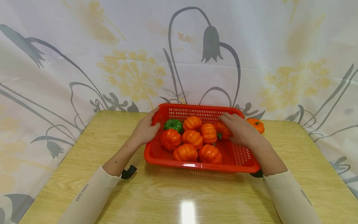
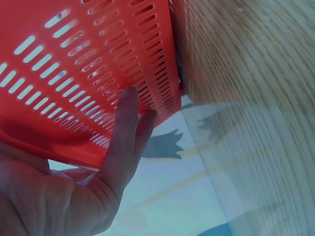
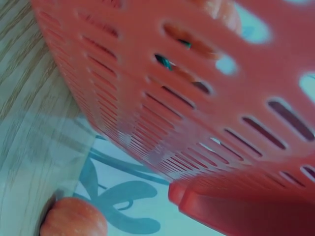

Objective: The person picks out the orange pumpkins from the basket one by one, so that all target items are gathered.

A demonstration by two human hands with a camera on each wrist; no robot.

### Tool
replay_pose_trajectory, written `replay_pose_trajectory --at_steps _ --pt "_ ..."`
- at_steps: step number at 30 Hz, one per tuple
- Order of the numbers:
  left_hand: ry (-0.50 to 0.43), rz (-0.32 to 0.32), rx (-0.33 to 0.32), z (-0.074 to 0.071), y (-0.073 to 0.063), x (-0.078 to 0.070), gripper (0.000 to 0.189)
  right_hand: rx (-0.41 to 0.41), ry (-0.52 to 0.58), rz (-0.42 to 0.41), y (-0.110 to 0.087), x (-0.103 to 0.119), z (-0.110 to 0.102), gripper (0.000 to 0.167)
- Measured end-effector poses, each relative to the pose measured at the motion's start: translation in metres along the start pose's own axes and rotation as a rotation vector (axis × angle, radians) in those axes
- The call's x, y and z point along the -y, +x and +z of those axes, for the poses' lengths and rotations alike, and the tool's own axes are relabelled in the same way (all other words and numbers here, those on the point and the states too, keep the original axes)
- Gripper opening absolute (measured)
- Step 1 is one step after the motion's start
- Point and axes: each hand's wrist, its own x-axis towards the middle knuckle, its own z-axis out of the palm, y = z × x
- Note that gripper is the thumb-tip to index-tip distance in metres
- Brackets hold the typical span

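Note:
A red plastic basket with slotted walls holds several small orange pumpkins and one green pumpkin. My left hand grips the basket's left rim, thumb over the edge; in the left wrist view its fingers lie along the outer wall. Reaching over the right side, my right hand has its fingers curled over an orange pumpkin inside, which they partly cover. The right wrist view shows the slotted wall from outside, without the hand.
Another orange pumpkin lies on the wooden table outside the basket, behind its right side. A patterned cloth hangs along the table's back edge. Dark straps show at the wrists.

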Motion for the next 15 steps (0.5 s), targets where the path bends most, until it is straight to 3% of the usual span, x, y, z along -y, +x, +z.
replay_pose_trajectory --at_steps 6,15 --pt "-0.007 0.0 0.004 0.0 0.0 0.001 0.069 -0.003 0.001 0.009 -0.002 -0.001 -0.002 0.07" --pt "0.004 -0.011 0.004 0.0 0.001 -0.001 0.069 -0.072 0.07 0.045 -0.008 -0.004 -0.011 0.072"
